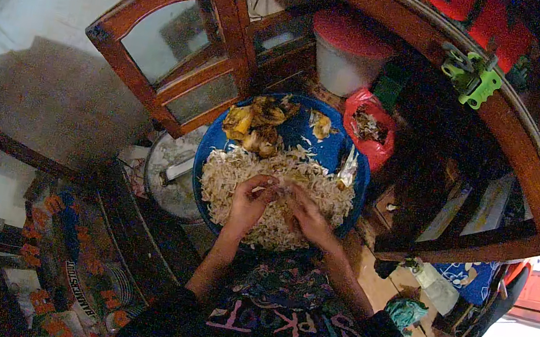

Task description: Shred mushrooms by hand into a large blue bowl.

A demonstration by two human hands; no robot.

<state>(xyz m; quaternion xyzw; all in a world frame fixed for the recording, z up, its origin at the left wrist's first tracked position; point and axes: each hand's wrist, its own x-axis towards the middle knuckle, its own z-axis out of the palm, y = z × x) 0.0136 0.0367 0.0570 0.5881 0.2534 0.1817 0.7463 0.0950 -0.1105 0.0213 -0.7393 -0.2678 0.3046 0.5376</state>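
Observation:
A wide blue plastic basin [297,104] lies before me, its near part heaped with pale shredded meat [225,177], which looks like chicken. Above the heap, my left hand [249,203] has its fingers curled and pinched around a small pale piece of meat [260,189]. Close beside it, my right hand [311,219] is blurred, its fingers pointing towards the left; whether they grip anything is unclear. Browned, yellowish chunks of cooked poultry [256,121] rest against the basin's far left side. A smaller chunk [321,123] sits apart at the far right.
Beyond the basin's far right rim stands a red plastic bag [382,152] with dark scraps inside. A white bucket with a red lid [346,63] is behind it. Left are a round metal tray [154,186] and an open glazed wooden door [173,45]. A wooden counter edge [516,140] curves along the right.

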